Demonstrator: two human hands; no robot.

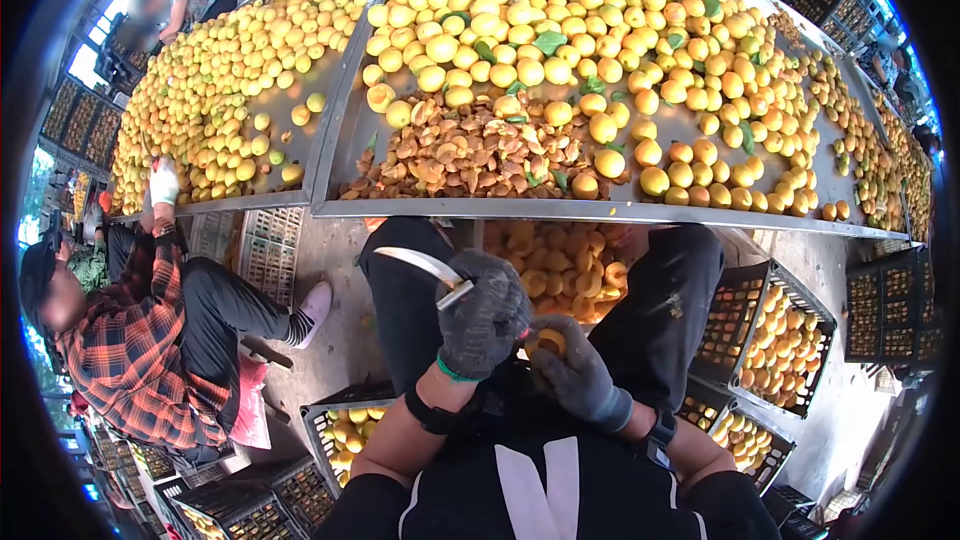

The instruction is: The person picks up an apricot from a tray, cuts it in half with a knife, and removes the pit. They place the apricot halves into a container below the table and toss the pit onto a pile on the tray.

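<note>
Gripping a curved knife (425,265), the left hand (485,315) wears a dark knit glove and its grip is closed around the handle, the pale blade pointing up and to the left. Just beside it, lower and to the right, the right hand (580,375) is also gloved and its grip is closed on a small orange apricot (551,342), which shows between the fingers close to the knife hand. Both hands are held low in front of the person's dark clothes, over the lap, below the edge of the metal surface (600,212).

On that surface lies a great heap of yellow and orange apricots (560,30) with a few green leaves among them, and near its front edge a brown pile of stones and scraps (470,155). Under the surface, between the person's knees, a container of halved fruit (565,260) shows. Black plastic crates (770,330) with more fruit stand on the floor to the right, and another crate (345,430) stands lower left.

To the left a second surface (290,155) carries more apricots. A co-worker in a red checked shirt (130,350) sits beside it, one white-gloved hand (163,182) raised to its edge. More people stand at the far end, too small to tell what they do
</note>
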